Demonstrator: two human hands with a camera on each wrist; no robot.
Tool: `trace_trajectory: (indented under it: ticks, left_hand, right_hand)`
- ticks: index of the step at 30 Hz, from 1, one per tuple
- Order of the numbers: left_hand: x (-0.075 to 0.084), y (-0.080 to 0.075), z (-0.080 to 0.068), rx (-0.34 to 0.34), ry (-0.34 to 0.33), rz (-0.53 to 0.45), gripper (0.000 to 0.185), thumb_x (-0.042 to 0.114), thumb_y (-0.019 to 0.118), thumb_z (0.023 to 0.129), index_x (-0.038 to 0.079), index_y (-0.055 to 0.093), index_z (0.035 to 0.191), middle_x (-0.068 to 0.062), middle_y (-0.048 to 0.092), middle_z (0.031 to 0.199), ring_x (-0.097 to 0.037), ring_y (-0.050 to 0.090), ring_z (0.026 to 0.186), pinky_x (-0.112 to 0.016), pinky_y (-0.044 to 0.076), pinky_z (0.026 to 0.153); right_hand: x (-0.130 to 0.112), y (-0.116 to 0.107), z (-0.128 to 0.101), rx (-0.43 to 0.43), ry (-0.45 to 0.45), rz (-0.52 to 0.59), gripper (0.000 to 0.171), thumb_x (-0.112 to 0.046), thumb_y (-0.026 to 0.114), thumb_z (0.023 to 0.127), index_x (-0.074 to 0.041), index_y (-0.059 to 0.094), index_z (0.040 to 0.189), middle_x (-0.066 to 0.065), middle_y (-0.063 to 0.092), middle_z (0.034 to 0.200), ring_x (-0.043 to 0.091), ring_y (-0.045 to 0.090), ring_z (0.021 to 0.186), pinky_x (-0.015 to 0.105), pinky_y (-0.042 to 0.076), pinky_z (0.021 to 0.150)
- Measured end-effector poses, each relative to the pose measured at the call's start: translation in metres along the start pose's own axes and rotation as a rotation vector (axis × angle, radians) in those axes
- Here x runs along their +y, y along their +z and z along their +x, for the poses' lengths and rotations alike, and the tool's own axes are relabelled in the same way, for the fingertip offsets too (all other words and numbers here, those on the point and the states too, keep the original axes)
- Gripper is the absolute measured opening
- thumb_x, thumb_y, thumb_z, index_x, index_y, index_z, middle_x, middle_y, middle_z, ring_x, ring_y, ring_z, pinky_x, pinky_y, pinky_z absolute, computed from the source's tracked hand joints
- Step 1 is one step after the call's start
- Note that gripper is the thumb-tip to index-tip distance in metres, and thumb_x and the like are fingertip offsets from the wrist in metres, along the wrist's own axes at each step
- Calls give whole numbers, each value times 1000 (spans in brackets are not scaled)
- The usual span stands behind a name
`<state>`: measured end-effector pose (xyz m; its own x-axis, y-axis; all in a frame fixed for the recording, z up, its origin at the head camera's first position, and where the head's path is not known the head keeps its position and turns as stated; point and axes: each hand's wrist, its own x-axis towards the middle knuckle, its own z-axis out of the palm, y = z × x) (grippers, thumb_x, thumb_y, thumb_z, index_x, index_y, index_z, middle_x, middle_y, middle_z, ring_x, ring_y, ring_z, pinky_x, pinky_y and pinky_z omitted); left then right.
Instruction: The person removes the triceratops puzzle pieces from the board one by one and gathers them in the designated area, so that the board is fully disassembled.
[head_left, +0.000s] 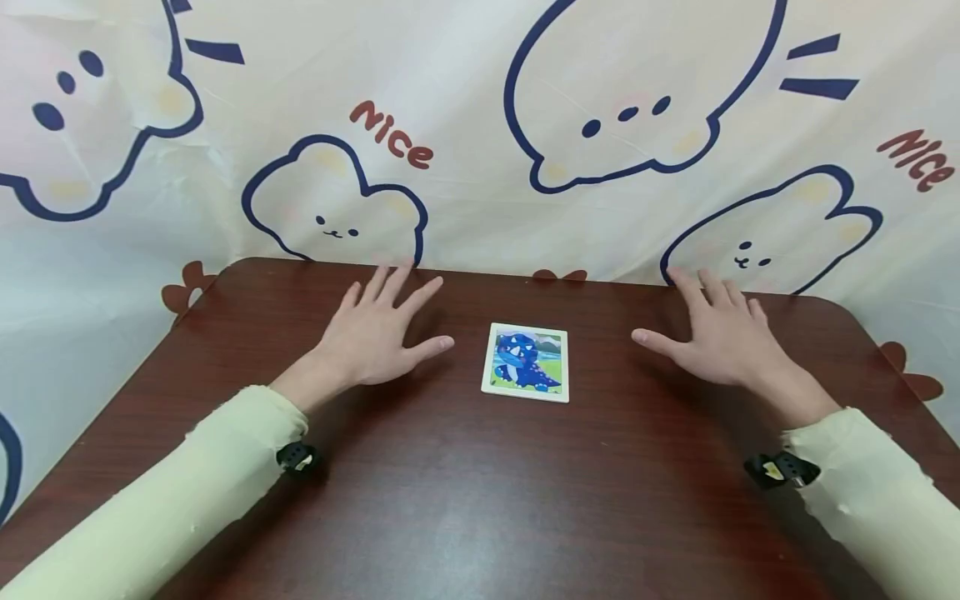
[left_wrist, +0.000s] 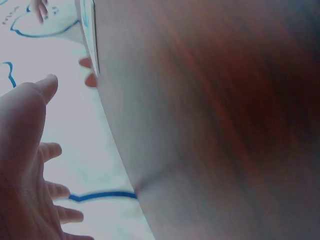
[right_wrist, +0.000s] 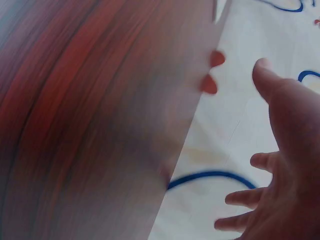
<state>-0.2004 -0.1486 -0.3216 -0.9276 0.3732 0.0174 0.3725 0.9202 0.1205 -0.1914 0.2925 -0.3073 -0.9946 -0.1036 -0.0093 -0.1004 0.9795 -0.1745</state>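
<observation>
A square picture puzzle (head_left: 525,363) with a white border lies flat near the middle of the table, showing a blue cartoon dinosaur on green grass. To its left my left hand (head_left: 375,333) is spread palm down over the table, thumb pointing at the picture and nothing held. My right hand (head_left: 723,337) is spread the same way on the right side, farther from the picture. In the left wrist view the left hand (left_wrist: 25,160) shows straight, parted fingers, and the picture's edge (left_wrist: 90,35) appears at the top. The right wrist view shows the right hand (right_wrist: 287,150) with its fingers parted too.
The dark brown wooden table (head_left: 465,500) has rounded far corners. Behind it hangs a pale cloth (head_left: 465,225) printed with cartoon figures and "Nice" lettering, close to the table's back edge. Black straps with small devices (head_left: 298,457) sit at both wrists, by the pale sleeves.
</observation>
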Motion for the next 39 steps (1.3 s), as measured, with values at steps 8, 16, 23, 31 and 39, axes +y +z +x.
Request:
trace_trajectory:
  ticks: [8, 16, 23, 31, 39]
  left_hand:
    - [36, 4, -5, -66, 143, -67, 77, 62, 55, 104, 26, 32, 169, -10, 19, 179, -40, 26, 164, -69, 32, 125]
    - [59, 13, -3, -235, 208, -84, 74, 53, 55, 107, 28, 27, 170, -7, 13, 181, -38, 21, 165, -68, 28, 127]
    - [65, 14, -4, -274, 265, -81, 67, 46, 56, 109, 27, 33, 168, -9, 20, 179, -37, 26, 164, -65, 33, 126]
    - [62, 14, -6, -262, 263, -53, 66, 40, 61, 108, 28, 36, 167, -14, 23, 178, -38, 37, 159, -61, 41, 122]
    - [58, 13, -5, -269, 248, -71, 66, 39, 63, 107, 27, 38, 166, -14, 25, 177, -39, 49, 151, -56, 52, 113]
  right_hand:
    - [-59, 4, 12, -53, -90, 312, 88, -50, 73, 98, -14, 30, 166, 26, 43, 163, 48, 49, 144, 69, 48, 111]
    - [-107, 25, 30, -171, -137, 491, 66, -31, 79, 97, -18, 50, 155, 17, 64, 137, 34, 69, 120, 50, 60, 100]
    - [-131, 43, 42, -242, -180, 533, 53, -23, 80, 96, -15, 61, 145, 13, 70, 122, 30, 64, 113, 45, 56, 100]
    - [-153, 52, 51, -251, -130, 491, 35, -22, 82, 94, -20, 75, 129, 12, 70, 123, 31, 61, 117, 49, 52, 102]
    - [-162, 55, 58, -261, -89, 457, 28, -24, 79, 96, -22, 79, 124, 11, 72, 121, 30, 63, 114, 45, 55, 96]
